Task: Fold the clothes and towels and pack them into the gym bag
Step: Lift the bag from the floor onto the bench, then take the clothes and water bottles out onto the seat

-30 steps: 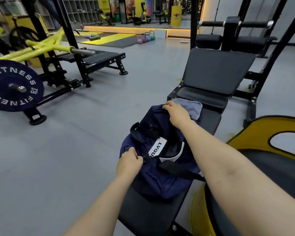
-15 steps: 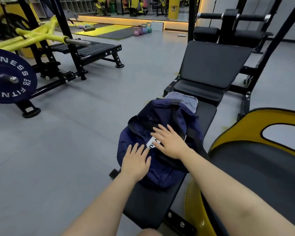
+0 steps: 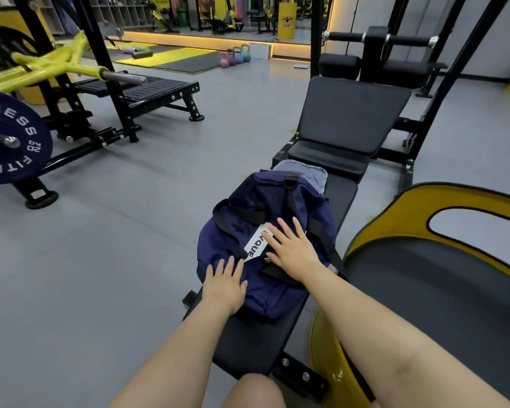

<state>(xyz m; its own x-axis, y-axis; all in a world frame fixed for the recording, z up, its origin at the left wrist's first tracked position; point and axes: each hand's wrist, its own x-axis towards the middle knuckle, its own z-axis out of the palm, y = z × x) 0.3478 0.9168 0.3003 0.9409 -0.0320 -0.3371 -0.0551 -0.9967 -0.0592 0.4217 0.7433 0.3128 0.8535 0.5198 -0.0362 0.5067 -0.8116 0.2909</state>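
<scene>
A navy gym bag [image 3: 259, 201] with black straps and a white label lies closed on the black bench [image 3: 340, 195]. My left hand [image 3: 226, 282] rests flat on the bag's near left end, fingers straight. My right hand [image 3: 290, 250] lies flat on the bag's top, fingers spread over the label and a strap. A pale blue-grey folded cloth [image 3: 311, 175] shows at the bag's far end, partly under it.
The bench's raised backrest [image 3: 351, 113] stands beyond the bag. A yellow and black padded machine [image 3: 442, 260] is close on the right. A plate-loaded machine with a navy weight plate [image 3: 9, 142] stands far left. Grey floor lies to the left of the bench.
A second ago my left hand pinched the zipper pull and my right hand gripped the bag's far end. Both hands now lie flat on the bag, which is shut.
</scene>
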